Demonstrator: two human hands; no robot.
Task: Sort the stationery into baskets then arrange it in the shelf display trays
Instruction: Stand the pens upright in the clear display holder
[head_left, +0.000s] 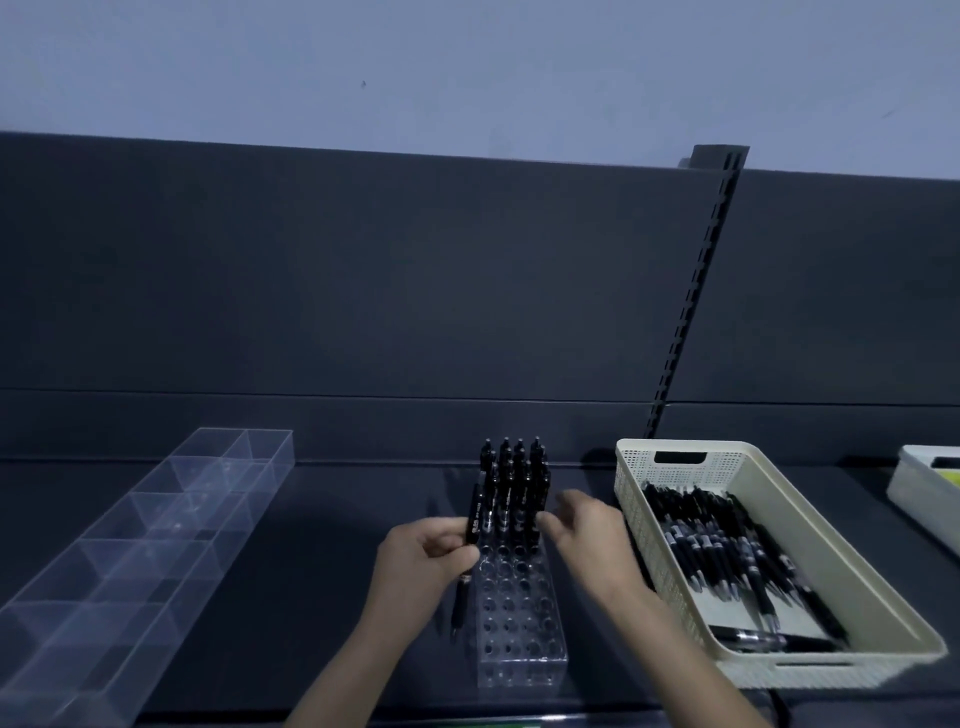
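A clear acrylic pen holder (519, 623) with many round holes stands on the dark shelf. Several black pens (517, 483) stand upright in its far rows. My left hand (423, 566) grips one black pen (474, 525) upright beside the holder's left side, tip down. My right hand (587, 535) hovers just right of the standing pens with fingers relaxed, holding nothing. A cream perforated basket (670, 462) to the right holds several more black pens (727, 551).
A long clear divided display tray (156, 525) lies at the left of the shelf. Another pale basket (919, 493) shows at the far right edge. The shelf's dark back panel and a slotted upright (696, 291) rise behind.
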